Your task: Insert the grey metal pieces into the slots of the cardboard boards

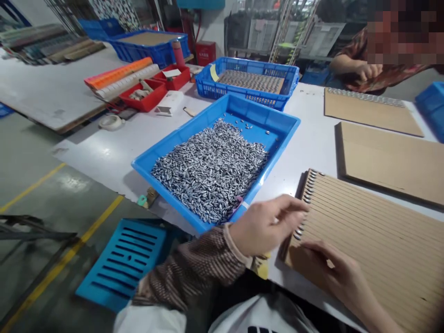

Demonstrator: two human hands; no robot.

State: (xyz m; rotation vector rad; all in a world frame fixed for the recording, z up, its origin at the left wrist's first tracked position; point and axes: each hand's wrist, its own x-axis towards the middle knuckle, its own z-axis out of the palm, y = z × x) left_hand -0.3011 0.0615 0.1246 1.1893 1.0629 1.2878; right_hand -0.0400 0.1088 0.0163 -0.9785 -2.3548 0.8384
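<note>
A grooved cardboard-brown board [367,231] lies at the right, with a row of small silver spindle-shaped pieces [310,187] along its left edge. Over that row, my left hand [268,224] has its thumb and fingers brought together; whatever is between them is hidden. My right hand [333,268] is at the board's near left corner, fingers curled and pinched, and I cannot see anything in them. Left of the board, a blue tray [166,150] holds a large heap of the same silver pieces [211,171].
Two more brown boards [391,157] lie beyond mine, near another person's hand [367,71]. A blue crate [291,85] and red bins [145,99] stand behind the tray. A tape roll [111,122] sits left. Below the table edge is a teal slotted stool [125,263].
</note>
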